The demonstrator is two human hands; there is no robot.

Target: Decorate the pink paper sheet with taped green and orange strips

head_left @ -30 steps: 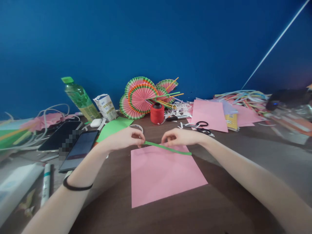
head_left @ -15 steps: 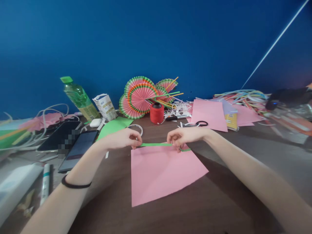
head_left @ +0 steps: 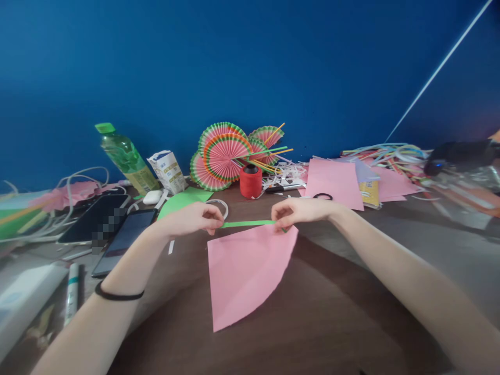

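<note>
Between my two hands a narrow green paper strip (head_left: pixel 250 224) is stretched along the top edge of a pink sheet of paper (head_left: pixel 246 276). My left hand (head_left: pixel 199 216) pinches the strip's left end, just above the sheet's upper left corner. Closed in a pinch too, my right hand (head_left: pixel 292 212) grips the strip's right part, its fingertips touching the sheet's top edge near the right corner. The sheet's right side is raised and curved, while its lower left corner points toward me. Fingers hide the strip's ends.
Behind my hands stand pleated paper fans (head_left: pixel 226 159), a red thread spool (head_left: pixel 250 182), a carton (head_left: pixel 167 172) and a green bottle (head_left: pixel 127 159). Phones (head_left: pixel 127 242) and a marker (head_left: pixel 72 291) lie left. Pink sheets (head_left: pixel 334 182) and scissors (head_left: pixel 323 196) lie behind my right hand.
My right hand has moved slightly up with the strip. The pink sheet's right side has lifted and curled inward, and the strip now sits a little above the sheet's edge.
</note>
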